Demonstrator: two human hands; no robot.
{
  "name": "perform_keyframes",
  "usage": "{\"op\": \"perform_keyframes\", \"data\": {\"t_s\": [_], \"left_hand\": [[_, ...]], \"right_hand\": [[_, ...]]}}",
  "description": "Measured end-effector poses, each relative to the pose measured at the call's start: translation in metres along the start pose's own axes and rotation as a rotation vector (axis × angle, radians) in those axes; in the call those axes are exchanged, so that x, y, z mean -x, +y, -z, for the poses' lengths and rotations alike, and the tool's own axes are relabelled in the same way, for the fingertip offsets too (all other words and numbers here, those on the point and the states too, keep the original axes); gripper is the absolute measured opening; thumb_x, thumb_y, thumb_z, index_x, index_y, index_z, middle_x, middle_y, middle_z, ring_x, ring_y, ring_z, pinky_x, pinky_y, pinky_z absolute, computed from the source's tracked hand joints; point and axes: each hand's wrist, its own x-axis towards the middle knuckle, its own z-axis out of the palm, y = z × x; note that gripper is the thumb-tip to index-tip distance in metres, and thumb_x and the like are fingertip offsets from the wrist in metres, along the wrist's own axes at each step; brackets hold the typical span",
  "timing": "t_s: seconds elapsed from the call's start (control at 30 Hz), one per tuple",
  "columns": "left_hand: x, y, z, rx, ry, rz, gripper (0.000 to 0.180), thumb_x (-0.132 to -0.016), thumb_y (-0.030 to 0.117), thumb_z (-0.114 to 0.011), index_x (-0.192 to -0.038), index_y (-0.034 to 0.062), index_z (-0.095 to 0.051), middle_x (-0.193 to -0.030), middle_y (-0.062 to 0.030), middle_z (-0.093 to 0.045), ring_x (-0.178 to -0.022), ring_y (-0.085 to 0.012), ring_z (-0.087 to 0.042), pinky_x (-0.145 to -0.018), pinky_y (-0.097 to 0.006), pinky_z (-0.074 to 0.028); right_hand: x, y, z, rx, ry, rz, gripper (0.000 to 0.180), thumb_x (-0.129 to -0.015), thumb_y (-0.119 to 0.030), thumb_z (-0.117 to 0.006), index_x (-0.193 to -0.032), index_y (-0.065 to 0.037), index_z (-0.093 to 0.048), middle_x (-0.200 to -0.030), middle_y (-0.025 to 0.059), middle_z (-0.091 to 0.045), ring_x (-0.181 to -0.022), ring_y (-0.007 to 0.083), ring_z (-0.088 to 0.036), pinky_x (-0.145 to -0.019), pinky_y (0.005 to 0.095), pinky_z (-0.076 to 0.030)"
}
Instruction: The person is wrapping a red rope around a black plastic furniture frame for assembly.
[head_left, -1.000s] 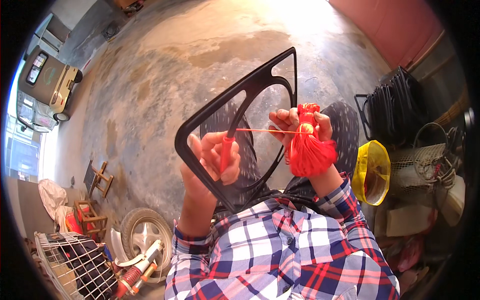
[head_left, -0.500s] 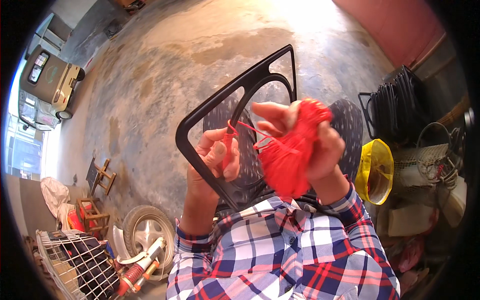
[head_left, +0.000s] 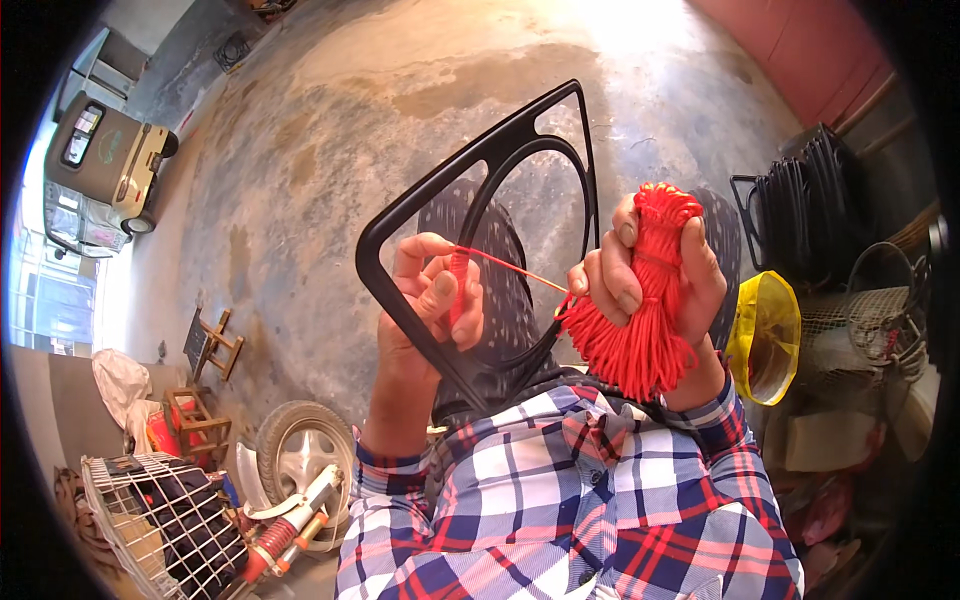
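A black frame [head_left: 430,200] with a round ring inside stands tilted across my lap. Red cord is coiled in a short stretch [head_left: 458,285] around the left side of the ring. My left hand [head_left: 432,295] pinches the ring at that wrapped stretch, its fingers on the cord. In my right hand [head_left: 665,280] is a thick bundle of red cord [head_left: 645,345], gripped around its tied middle. From the wrapping a single strand [head_left: 515,268] runs taut to the right hand's fingertips, outside the ring's right part.
Several black frames [head_left: 815,200] are stacked at the right, near a yellow bag [head_left: 765,340] and wire mesh. To the lower left lie a spoked wheel [head_left: 300,450], a shock absorber [head_left: 290,530], a wire basket [head_left: 165,520] and small wooden stools [head_left: 200,425]. A three-wheeled vehicle [head_left: 105,160] stands far left.
My right hand has moved right with the cord bundle, away from the ring, and the strand is now longer and straighter. The left hand keeps its grip on the wrapped ring.
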Motion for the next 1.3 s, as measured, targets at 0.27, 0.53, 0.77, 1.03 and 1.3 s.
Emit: {"op": "perform_keyframes", "data": {"t_s": [0.27,0.53,0.77,1.03,1.3], "left_hand": [[-0.005,0.004,0.012,0.054,0.029,0.189,0.043,-0.105,0.034,-0.049,-0.131,0.0011,-0.053,-0.078,-0.0080,-0.061,-0.046,-0.0126,-0.048,-0.039,-0.025,-0.034],[-0.013,0.013,0.004,0.094,-0.072,0.259,0.039,-0.107,0.031,-0.041,-0.124,-0.0014,-0.055,-0.065,-0.0078,-0.055,-0.041,-0.0123,-0.042,-0.035,-0.027,-0.031],[-0.016,0.020,0.002,0.044,-0.014,0.282,0.033,-0.104,0.026,-0.046,-0.123,0.0001,-0.055,-0.073,-0.0103,-0.058,-0.044,-0.0159,-0.050,-0.039,-0.029,-0.039],[-0.005,0.007,0.013,0.038,0.013,0.105,0.037,-0.102,0.016,-0.054,-0.136,0.0035,-0.054,-0.092,-0.0169,-0.063,-0.054,-0.0184,-0.057,-0.043,-0.029,-0.043],[0.003,0.003,0.001,-0.050,0.081,0.027,0.039,-0.101,0.013,-0.054,-0.138,-0.0007,-0.054,-0.101,-0.0209,-0.063,-0.057,-0.0179,-0.056,-0.043,-0.029,-0.044]], "right_hand": [[-0.003,0.002,0.027,-0.115,0.052,-0.090,0.046,-0.107,-0.045,-0.034,-0.106,-0.004,-0.056,-0.060,0.0063,-0.052,-0.049,0.0166,-0.046,-0.075,0.0373,-0.049],[0.000,0.004,0.024,-0.133,0.034,-0.118,0.046,-0.106,-0.043,-0.036,-0.110,-0.004,-0.059,-0.061,0.0087,-0.053,-0.051,0.0181,-0.047,-0.076,0.0372,-0.049],[0.001,0.006,0.025,-0.128,0.028,-0.123,0.046,-0.106,-0.044,-0.036,-0.110,-0.004,-0.059,-0.061,0.0087,-0.053,-0.052,0.0184,-0.047,-0.078,0.0375,-0.049],[-0.002,0.004,0.027,-0.095,0.040,-0.095,0.046,-0.106,-0.046,-0.033,-0.105,-0.004,-0.053,-0.061,0.0052,-0.053,-0.049,0.0155,-0.045,-0.074,0.0365,-0.047],[-0.009,0.002,0.052,-0.419,0.176,-0.167,0.041,-0.102,-0.041,-0.046,-0.105,-0.002,-0.060,-0.078,0.0131,-0.063,-0.068,0.0251,-0.060,-0.089,0.0468,-0.054]]}}
